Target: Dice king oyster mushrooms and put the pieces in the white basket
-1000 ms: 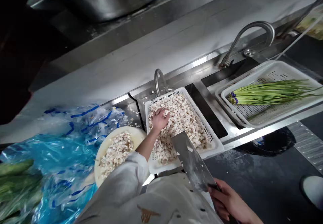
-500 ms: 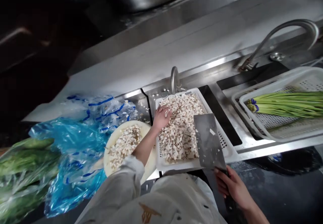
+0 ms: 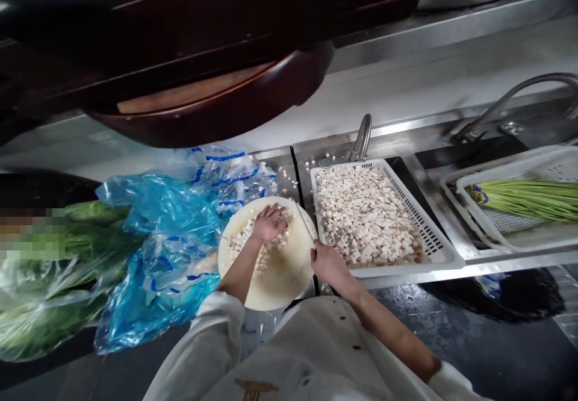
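My left hand point(image 3: 270, 224) lies with spread fingers on chopped white pieces point(image 3: 262, 259) at the back left of the round cutting board point(image 3: 282, 280). Closed round the cleaver's handle, my right hand point(image 3: 329, 262) is at the board's right edge. The cleaver point(image 3: 306, 223) is seen nearly edge-on, its blade over the right side of the board. Right of the board, a white perforated basket point(image 3: 442, 256) holds a thick layer of the same chopped pieces.
Blue and clear plastic bags point(image 3: 169, 208) lie left of the board, beside bagged green vegetables point(image 3: 67, 280). A faucet point(image 3: 362, 138) rises behind the basket. Green stalks point(image 3: 528, 199) fill another basket at right. A dark round vessel point(image 3: 217, 103) overhangs the back.
My left hand has moved from the basket to the board. My right hand has brought the cleaver left, from over the basket's front to the board, and turned it edge-on. The view has shifted left.
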`<state>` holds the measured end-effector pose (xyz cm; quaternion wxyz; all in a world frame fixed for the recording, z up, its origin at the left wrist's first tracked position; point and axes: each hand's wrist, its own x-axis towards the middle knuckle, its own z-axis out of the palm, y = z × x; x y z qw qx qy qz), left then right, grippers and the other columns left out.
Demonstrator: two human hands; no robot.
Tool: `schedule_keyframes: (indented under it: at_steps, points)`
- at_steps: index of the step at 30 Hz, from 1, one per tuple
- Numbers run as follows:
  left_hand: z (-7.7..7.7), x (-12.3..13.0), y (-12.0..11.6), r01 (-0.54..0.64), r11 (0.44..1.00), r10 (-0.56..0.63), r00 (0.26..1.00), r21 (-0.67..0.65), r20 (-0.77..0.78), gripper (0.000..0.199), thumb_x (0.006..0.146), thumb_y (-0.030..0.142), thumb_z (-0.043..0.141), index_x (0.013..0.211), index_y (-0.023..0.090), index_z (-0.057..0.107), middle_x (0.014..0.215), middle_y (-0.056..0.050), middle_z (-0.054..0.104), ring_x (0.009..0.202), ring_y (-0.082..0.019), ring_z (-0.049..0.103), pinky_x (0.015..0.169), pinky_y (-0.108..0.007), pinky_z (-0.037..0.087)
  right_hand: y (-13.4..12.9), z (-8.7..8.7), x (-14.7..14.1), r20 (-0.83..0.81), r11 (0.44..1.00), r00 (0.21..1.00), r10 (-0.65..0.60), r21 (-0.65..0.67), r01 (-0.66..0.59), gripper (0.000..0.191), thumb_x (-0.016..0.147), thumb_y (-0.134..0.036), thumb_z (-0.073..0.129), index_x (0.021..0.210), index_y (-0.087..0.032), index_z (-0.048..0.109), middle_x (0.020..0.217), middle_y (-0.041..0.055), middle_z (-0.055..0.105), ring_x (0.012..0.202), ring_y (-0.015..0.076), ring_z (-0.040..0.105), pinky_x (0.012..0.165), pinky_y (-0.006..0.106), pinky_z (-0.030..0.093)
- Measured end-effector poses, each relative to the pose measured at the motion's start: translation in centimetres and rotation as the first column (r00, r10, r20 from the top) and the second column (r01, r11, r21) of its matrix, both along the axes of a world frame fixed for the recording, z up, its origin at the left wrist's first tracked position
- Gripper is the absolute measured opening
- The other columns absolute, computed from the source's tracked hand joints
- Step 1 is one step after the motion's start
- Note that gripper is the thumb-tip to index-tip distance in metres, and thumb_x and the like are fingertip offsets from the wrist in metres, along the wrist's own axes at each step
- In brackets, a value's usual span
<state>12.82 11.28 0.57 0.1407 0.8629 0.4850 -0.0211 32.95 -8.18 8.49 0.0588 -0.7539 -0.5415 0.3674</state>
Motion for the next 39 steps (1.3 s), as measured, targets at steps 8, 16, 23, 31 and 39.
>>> schedule_keyframes:
  at_steps: [8,16,23,31,39]
  points:
    - [-0.7,-1.5,-8.9,0.033,0.987,-0.058,0.987,0.160,0.151,0.052,0.105,0.057,0.053,0.151,0.036,0.061,0.166,-0.002,0.050,0.157,-0.037,0.039,0.130,-0.063,0.027,-8.4,-5.1,-3.9,-0.322,0.977,0.925,-0.203,-0.012,0.211,0.019,0.102,-0.033,0.049,0.093,-0.021,0.060,0.083,0.0056,0.074,0.081,0.0206,0.069,0.071,0.027,0.046]
    - [-1.5,-1.8,-8.3,-0.126,0.973,0.048,0.929,0.193,0.366,0.038,0.105,0.047,0.052,0.129,0.028,0.074,0.151,-0.005,0.064,0.145,-0.029,0.054,0.127,-0.051,0.041,-6.8,-9.3,-8.7,-0.752,0.878,0.455,-0.477,-0.423,0.223,0.025,0.088,-0.044,0.062,0.088,-0.026,0.043,0.051,-0.0131,0.042,0.037,0.0099,0.041,0.040,0.022,0.034]
    - [3.9,2.2,-8.1,-0.176,0.968,0.085,0.901,0.179,0.425,0.032,0.105,0.046,0.053,0.122,0.030,0.075,0.143,-0.005,0.067,0.140,-0.028,0.059,0.125,-0.048,0.046,-7.0,-5.0,-4.3,-0.874,0.885,0.150,-0.462,-0.444,0.137,0.035,0.079,-0.043,0.072,0.090,-0.026,0.044,0.053,-0.0150,0.040,0.038,0.0059,0.035,0.040,0.020,0.036]
    - [6.0,21.8,-10.0,0.102,0.977,-0.181,0.860,0.187,0.478,0.030,0.105,0.043,0.059,0.126,0.030,0.075,0.148,-0.005,0.064,0.144,-0.028,0.056,0.126,-0.046,0.047,-12.1,0.6,11.1,-0.868,0.811,0.030,-0.495,-0.449,0.374,0.041,0.080,-0.045,0.074,0.090,-0.028,0.039,0.054,-0.0164,0.034,0.039,0.0057,0.031,0.039,0.020,0.035]
    - [0.3,34.4,-8.2,0.207,0.978,-0.201,0.884,0.032,0.422,0.030,0.108,0.040,0.053,0.123,0.027,0.076,0.142,-0.004,0.070,0.135,-0.023,0.064,0.119,-0.044,0.053,-21.2,0.6,21.0,-0.834,0.760,0.076,-0.547,-0.456,0.464,0.046,0.085,-0.060,0.077,0.090,-0.026,0.046,0.056,-0.0150,0.030,0.042,0.0060,0.026,0.041,0.021,0.032]
